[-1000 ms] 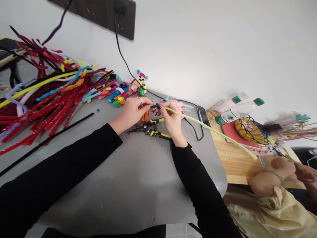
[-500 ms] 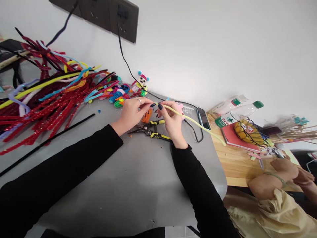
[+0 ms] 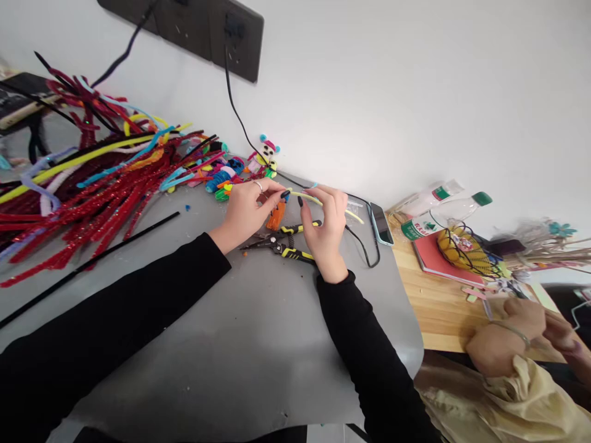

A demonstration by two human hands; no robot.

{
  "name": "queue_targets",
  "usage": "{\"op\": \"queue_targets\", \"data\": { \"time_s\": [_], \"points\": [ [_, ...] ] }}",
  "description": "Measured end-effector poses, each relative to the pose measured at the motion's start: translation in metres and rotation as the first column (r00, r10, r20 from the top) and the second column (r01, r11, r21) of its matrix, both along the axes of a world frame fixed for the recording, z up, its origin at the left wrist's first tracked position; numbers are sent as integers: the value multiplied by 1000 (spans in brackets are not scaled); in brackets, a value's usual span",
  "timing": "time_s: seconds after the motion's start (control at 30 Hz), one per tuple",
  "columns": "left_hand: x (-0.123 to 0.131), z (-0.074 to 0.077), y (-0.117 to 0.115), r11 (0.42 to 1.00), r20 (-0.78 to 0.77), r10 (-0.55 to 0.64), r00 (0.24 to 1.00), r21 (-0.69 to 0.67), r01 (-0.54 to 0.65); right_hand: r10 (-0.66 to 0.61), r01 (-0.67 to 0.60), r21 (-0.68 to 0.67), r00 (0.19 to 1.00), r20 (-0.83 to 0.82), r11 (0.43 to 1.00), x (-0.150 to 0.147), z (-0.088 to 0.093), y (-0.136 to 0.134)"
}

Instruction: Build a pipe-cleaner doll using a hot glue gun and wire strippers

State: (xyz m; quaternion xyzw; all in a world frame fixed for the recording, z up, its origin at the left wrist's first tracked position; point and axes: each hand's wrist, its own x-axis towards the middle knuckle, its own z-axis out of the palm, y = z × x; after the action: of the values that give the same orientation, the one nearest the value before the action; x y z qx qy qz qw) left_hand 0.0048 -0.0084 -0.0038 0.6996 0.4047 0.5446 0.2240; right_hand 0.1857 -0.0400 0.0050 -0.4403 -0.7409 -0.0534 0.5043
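My left hand (image 3: pixel 249 206), a ring on one finger, pinches one end of a pale yellow pipe cleaner (image 3: pixel 354 216) between thumb and fingertips. Around the stem's middle is my right hand (image 3: pixel 325 231), its thumb apart from the curved fingers; no firm grip shows. Part of the stem is hidden behind that hand, and its free end pokes out to the right. Below the hands lie pliers with yellow and black handles (image 3: pixel 295 254), jaws pointing left. An orange fuzzy piece (image 3: pixel 276 216) rests just behind them on the grey table (image 3: pixel 249 344).
Red, black, yellow and blue pipe cleaners (image 3: pixel 115 178) are heaped at left, near small fuzzy figures (image 3: pixel 265 154). A phone (image 3: pixel 381 224) and black cable lie at right. The wooden table (image 3: pixel 429 307) holds bottles, a red book (image 3: pixel 446 261) and a wire basket (image 3: pixel 466 249); another person's arms (image 3: pixel 503 344) rest there.
My right thumb and fingers have parted from their pinch near the left fingertips, and the hand has shifted slightly right. The stem's free end has swung left and away.
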Motion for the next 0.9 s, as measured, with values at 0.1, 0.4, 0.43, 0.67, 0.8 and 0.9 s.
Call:
{"op": "queue_targets", "data": {
  "time_s": [0.1,0.4,0.43,0.67,0.8,0.9],
  "points": [
    [2,-1,-2,1000,18,-8,1000,14,8,-97,97,10,986,133,995,6,-2,4],
    [4,0,-3,991,53,-119,992,-55,122,-44,40,23,975,219,999,10,-8,8],
    [4,1,-3,990,56,-125,991,-64,129,-35,31,24,975,219,999,10,-8,8],
    [2,1,1,978,101,-130,986,-150,144,-15,8,28,973,232,1000,9,-8,9],
    [-2,2,3,967,75,-157,985,-191,169,-14,11,15,970,243,1000,9,-8,9],
    [-4,3,4,966,31,-156,987,-204,159,-28,26,12,966,258,1000,9,-8,8]
  ]
}}
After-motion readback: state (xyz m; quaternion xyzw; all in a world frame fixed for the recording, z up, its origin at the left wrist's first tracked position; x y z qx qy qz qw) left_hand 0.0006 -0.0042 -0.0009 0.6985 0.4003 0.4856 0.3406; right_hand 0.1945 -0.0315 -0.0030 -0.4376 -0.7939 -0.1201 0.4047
